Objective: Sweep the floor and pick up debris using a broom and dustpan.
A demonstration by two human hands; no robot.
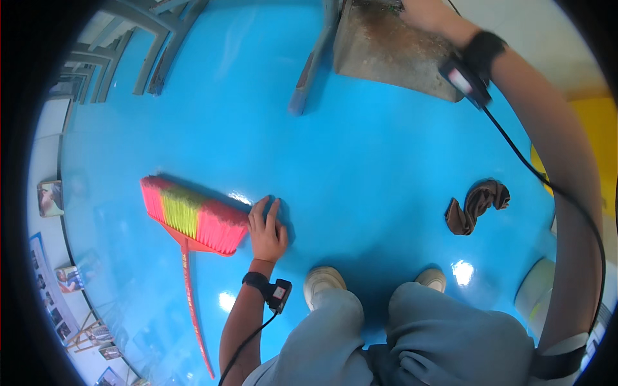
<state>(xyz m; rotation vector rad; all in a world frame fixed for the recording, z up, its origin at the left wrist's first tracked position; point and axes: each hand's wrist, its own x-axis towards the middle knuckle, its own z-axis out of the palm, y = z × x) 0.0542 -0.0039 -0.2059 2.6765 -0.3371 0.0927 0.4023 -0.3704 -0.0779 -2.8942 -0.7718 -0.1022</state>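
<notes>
My left hand point(268, 233) rests by the right end of a broom head with pink and yellow-green bristles point(198, 214); its fingers are apart and hold nothing. The broom's red handle point(191, 304) lies on the glossy blue floor. At the top right, my right hand point(420, 14) reaches over a dirty metal dustpan or tray point(396, 53) with brown stains and debris inside. The fingers of this hand are partly cut off by the picture's edge, so its grip cannot be told. A crumpled brown cloth point(478, 205) lies on the floor at the right.
Grey chair or table legs point(309, 72) stand near the pan, with more grey frames point(159, 53) at the upper left. A yellow object point(596, 144) and a pale bin-like container point(536, 289) are at the right. Framed pictures point(50, 199) line the left wall. Cables run from both wrists.
</notes>
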